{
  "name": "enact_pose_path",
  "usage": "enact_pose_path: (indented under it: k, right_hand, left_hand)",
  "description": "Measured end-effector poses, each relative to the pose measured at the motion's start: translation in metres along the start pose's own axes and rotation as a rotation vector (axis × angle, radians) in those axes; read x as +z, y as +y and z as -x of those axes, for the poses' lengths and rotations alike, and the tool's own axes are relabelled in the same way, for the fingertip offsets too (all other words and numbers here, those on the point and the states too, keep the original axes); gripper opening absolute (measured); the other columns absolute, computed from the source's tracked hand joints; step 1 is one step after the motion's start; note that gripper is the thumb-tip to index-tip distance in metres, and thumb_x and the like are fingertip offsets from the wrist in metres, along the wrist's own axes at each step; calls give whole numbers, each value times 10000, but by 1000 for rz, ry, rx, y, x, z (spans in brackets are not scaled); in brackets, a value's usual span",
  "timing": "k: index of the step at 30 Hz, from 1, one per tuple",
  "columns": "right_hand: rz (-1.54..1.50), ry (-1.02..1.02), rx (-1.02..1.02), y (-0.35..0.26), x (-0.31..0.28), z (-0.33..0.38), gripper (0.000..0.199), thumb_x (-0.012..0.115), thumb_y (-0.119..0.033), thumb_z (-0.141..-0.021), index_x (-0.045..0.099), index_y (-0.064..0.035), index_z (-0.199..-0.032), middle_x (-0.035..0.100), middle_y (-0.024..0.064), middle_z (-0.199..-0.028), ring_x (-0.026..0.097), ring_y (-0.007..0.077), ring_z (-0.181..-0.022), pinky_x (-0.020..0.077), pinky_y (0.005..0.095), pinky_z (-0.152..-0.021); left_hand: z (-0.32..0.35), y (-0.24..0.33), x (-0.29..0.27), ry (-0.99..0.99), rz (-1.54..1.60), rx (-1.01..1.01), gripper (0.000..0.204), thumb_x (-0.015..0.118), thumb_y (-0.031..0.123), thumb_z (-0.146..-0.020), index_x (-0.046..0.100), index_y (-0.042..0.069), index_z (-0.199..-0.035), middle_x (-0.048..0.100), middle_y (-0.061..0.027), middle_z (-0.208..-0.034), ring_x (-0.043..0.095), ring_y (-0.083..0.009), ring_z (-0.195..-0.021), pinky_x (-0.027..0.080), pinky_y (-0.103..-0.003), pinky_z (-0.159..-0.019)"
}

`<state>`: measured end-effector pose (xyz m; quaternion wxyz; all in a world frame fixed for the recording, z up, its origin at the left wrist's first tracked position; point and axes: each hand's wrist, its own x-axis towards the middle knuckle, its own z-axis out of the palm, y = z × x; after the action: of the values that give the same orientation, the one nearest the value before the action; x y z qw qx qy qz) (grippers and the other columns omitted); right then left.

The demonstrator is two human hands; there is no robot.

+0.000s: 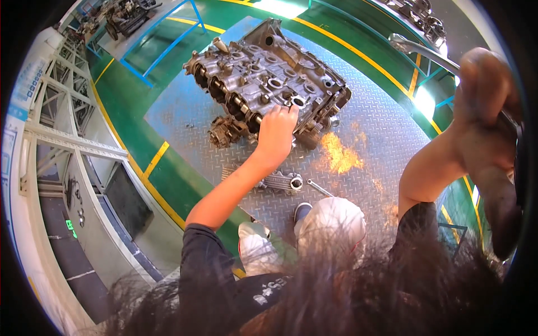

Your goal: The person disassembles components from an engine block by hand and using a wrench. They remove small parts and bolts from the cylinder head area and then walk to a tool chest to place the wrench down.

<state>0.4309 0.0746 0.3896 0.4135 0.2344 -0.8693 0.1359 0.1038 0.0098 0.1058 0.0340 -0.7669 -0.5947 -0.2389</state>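
A large, grimy metal engine [263, 64] lies on a worn blue metal platform [174, 106]. My left hand [278, 126] reaches onto its near side. The fingers are bent and drawn together beside a round opening in the engine's top, and whatever is between the fingertips is hidden. At the right, my right hand [487, 106] is raised close to the camera, its fingers wrapped round a silver wrench [428, 54]. The wrench's head points left, away from the hand and apart from the engine.
A ribbed metal engine cover [280, 182] and a thin metal rod [319, 187] lie on the platform before my knees. A dirty metal part [224, 133] sits left of the engine. Blue-framed tables [168, 42] stand behind, a grey metal structure [75, 143] at left.
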Motion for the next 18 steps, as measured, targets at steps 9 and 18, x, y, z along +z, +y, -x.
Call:
enact_pose_path:
  k: [9,18]
  right_hand:
    - [19,181,91,-5,4,-17,662,734,-575,-900,629,16,-1178,612,213,-975,575,254,-825,503,382,-733]
    - [118,208,0,-34,-22,-45,653,718,-604,-893,622,-4,-1130,601,193,-925,555,237,-767,468,360,-674]
  left_hand:
    - [-5,-3,-5,-8,49,-21,256,570,-28,-825,648,-3,-1067,697,-178,-906,666,-363,-945,542,-466,-817]
    - [0,-1,-2,-81,-43,-76,383,622,28,-833,641,14,-1215,698,-143,-986,656,-307,-1032,538,-408,-885]
